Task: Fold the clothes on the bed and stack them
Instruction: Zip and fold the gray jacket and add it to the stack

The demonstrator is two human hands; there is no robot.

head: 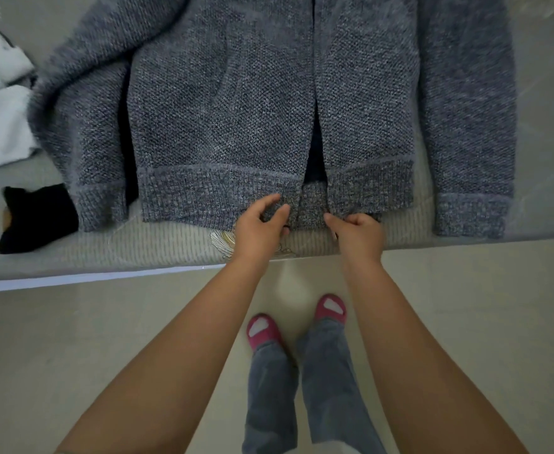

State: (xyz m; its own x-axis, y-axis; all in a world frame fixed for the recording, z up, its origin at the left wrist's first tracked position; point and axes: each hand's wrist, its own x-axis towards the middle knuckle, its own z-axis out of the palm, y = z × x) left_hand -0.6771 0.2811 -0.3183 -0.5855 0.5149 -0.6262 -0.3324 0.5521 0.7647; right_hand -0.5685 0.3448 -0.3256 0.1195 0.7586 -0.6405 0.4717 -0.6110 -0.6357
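Note:
A grey knitted cardigan [236, 103] lies spread flat on the bed [170, 244], front side up, its opening running down the middle and both sleeves laid along its sides. My left hand [259, 224] pinches the bottom hem of the left front panel beside the opening. My right hand [357, 232] pinches the hem of the right front panel. Both hands are at the bed's near edge, a small gap of fabric between them.
A white garment [0, 119] lies at the left of the bed, and a black garment [36, 217] lies below it near the cardigan's left sleeve cuff. The floor [72, 339] and my feet in pink slippers [264, 330] are below the bed edge.

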